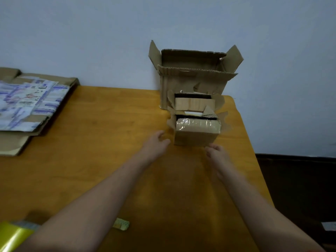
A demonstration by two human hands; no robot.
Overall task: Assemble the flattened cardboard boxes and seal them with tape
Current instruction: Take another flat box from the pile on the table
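Note:
A small cardboard box [196, 136] with clear tape over its near top edge stands on the wooden table [101, 142]. Behind it sits a second small box [194, 104] with open flaps, and behind that a large open box [192, 79] against the wall. My left hand [156, 142] hovers just left of the nearest box, fingers relaxed and holding nothing. My right hand [216, 151] is just in front of the box's right corner, fingers loosely curled, empty. A stack of flattened boxes [31, 104] with printed labels lies at the far left.
A yellow tape roll [12, 237] shows at the bottom left corner, and a small yellowish object [121, 224] lies near my left forearm. The table's right edge drops to a dark area [298, 188]. A pale wall stands behind.

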